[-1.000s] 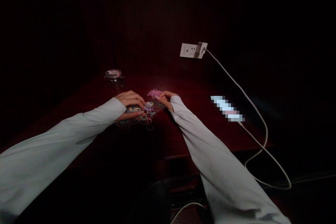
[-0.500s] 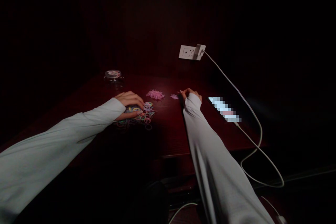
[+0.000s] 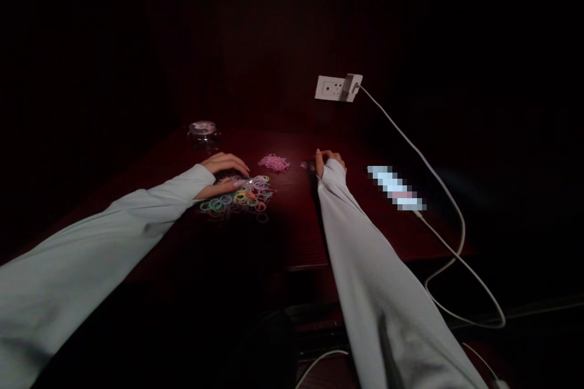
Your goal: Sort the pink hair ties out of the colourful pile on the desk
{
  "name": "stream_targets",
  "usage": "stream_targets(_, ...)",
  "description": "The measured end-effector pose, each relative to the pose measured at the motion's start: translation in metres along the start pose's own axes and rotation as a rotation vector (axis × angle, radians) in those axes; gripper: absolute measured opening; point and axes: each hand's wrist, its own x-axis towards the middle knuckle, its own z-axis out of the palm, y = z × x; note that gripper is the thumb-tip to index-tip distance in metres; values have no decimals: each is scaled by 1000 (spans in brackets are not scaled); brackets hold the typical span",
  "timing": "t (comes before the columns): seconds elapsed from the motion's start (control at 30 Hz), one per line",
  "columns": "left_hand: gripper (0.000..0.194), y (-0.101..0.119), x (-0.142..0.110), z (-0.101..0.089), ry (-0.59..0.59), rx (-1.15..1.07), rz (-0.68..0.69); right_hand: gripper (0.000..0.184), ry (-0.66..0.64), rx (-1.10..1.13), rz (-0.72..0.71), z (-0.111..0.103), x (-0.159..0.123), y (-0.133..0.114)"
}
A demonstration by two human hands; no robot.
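Observation:
On the dark red table, my left hand rests at a loose pile of multicoloured elastic bands, its thumb spread from the fingers across the top of the pile. Part of the pile is hidden under that hand. Further right, my right hand is closed, with thumb and forefinger brought together; anything between them is too small to make out. Just left of its fingers lies a small purple-pink bunch of bands. A larger heap of pink bands sits between the two hands.
A clear lidded jar stands at the back left. Right of my right arm lies a phone with a lit screen, its white cable looping to a charger in the wall socket. The table's front edge is near.
My left hand has shifted back and spread its thumb, uncovering more of the multicoloured bands. My right thumb now points upward beside the small bunch. The whole view has shifted slightly.

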Motion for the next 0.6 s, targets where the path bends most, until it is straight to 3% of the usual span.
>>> stream_targets(0.07,56,-7,-4,-1,-38,-29,7,28,-72,98,-151,9,-7,-9)
stream_targets(0.13,73,-15,-8,0,-74,-76,39,26,-206,243,-395,18,-20,-20)
stream_targets(0.2,87,-21,-10,3,-110,-124,68,40,-389,329,-630,24,-37,-29)
stream_targets(0.27,92,-25,-10,5,-150,-152,84,58,-534,322,-755,24,-55,-36)
stream_targets(0.43,92,-33,-11,3,-163,-121,97,94,-683,220,-788,12,-76,-37)
stream_targets(0.6,96,-42,-22,1,-87,-4,-34,108,-720,265,-807,13,-74,-31)
